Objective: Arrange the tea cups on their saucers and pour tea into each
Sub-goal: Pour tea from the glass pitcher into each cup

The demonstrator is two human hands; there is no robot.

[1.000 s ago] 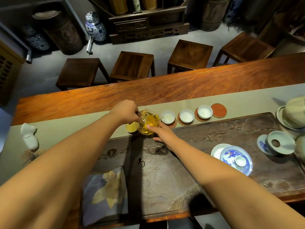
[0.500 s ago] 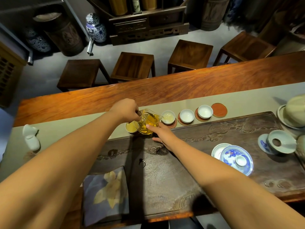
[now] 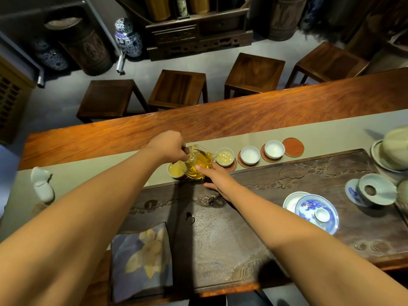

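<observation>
On the long wooden counter [image 3: 220, 127], the left hand [image 3: 170, 146] grips a tilted clear glass pitcher of amber tea [image 3: 198, 164], the right hand's [image 3: 217, 177] open fingertips steadying its side.

Your left hand [image 3: 169, 145] covers the glass pitcher's [image 3: 198, 163] handle, so you can't see the grip itself. The pitcher hides the saucer under the filled cup [image 3: 175, 170]. The pale lidded vessel [image 3: 395, 151] (far right) is cut off by the frame edge.
</observation>
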